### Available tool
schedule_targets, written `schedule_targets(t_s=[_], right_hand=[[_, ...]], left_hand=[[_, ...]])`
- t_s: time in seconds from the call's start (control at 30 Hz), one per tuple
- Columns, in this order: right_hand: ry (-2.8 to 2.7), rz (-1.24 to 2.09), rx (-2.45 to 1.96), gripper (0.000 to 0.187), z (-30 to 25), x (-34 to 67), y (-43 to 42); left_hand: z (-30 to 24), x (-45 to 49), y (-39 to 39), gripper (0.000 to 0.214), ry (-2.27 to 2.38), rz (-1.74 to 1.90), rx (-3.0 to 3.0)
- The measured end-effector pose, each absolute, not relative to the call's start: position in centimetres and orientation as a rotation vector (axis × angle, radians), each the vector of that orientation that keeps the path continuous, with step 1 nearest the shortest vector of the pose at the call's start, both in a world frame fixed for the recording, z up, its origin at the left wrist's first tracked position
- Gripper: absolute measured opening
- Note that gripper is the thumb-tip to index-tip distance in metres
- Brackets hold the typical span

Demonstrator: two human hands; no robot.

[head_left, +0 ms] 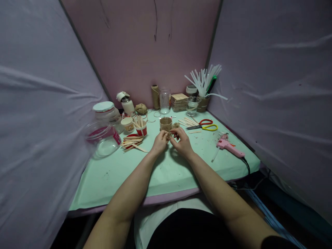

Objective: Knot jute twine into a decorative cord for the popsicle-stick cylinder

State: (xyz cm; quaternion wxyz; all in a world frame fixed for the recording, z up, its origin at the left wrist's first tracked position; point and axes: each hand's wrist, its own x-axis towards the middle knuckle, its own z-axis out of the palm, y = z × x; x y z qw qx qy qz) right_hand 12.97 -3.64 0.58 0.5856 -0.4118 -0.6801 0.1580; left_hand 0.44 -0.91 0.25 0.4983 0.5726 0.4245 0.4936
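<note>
Both the left hand (160, 141) and right hand (182, 140) pinch brown twine (169, 135) over a mint-green table (171, 174) walled by lilac cloth (261, 93).

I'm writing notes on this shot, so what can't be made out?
All in the head view:
- The brown piece between the left hand and right hand: mostly covered by their grip.
- The brown container's inside bottom: hidden by its front wall.
- The pink glue gun's cord: its far end is lost below the table.
</note>
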Motion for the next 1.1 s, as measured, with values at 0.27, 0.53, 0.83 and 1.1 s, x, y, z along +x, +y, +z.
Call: schedule_targets(t_s=[0.27,0.53,0.83,1.1], right_hand=[[-1.637,0.221,-1.006,0.01,0.0,13.3,-3.3],[-1.675,0.049,-1.038,0.012,-0.1,13.5,-3.2],[-1.668,-0.081,-1.106,0.01,0.2,13.6,-3.5],[-1.627,-0.01,-1.073,0.01,0.3,13.5,-3.6]], left_hand=[[-0.1,0.6,-0.9,0.011,1.081,1.197,1.612],[0.5,0.5,-1.6,0.011,1.156,1.297,1.846],[1.1,0.6,-2.1,0.009,1.192,1.422,2.034],[1.2,0.6,-2.3,0.009,1.159,1.459,1.976]])
